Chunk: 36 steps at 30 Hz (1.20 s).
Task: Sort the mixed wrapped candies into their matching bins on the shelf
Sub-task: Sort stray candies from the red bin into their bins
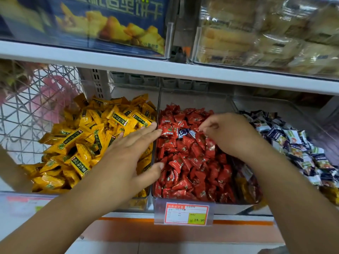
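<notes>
In the red-candy bin (pixel 231 208), toward the shelf's rear edge: stray blue-and-white candies (pixel 185 133) lie on the red candies (pixel 190 162). Risk: a loose pinch snags a red neighbour or drops the stray short of its bin. Right hand (pixel 225 133): fingers curled just beside the strays; cannot tell whether it grips one. Left hand (pixel 128 153): flat, fingers straight, resting on the yellow candies (pixel 73 143).

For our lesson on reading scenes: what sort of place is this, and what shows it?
Probably a shop's sweets aisle: clear plastic bins of yellow wrapped candies and red wrapped candies, a red-edged price tag below, a blue biscuit box above.
</notes>
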Each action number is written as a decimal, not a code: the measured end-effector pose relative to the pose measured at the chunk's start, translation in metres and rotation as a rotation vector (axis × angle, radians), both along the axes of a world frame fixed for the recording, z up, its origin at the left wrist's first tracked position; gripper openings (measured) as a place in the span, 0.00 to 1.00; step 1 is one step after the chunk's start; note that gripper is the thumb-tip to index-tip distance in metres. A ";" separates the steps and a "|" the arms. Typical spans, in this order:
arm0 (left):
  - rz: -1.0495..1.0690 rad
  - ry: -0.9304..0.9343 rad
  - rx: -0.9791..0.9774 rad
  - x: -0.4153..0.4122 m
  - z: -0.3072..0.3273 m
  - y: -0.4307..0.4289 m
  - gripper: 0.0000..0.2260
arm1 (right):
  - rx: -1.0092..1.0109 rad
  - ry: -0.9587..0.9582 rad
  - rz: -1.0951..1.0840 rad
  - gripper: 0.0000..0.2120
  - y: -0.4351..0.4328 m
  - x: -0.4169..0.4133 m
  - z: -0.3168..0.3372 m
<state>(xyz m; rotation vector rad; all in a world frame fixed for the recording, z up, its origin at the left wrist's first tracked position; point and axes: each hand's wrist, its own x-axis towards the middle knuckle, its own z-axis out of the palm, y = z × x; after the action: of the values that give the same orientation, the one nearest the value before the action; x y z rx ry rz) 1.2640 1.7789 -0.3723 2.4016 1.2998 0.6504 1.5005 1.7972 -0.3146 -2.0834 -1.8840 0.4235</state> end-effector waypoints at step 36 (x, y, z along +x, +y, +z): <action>-0.002 0.014 -0.024 -0.003 0.000 0.000 0.33 | 0.068 0.164 0.135 0.07 0.015 -0.009 -0.049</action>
<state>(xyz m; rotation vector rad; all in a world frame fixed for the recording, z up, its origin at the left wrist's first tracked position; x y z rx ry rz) 1.2614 1.7791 -0.3724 2.3925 1.3028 0.6142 1.4920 1.8119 -0.3639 -1.8255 -1.9206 0.5360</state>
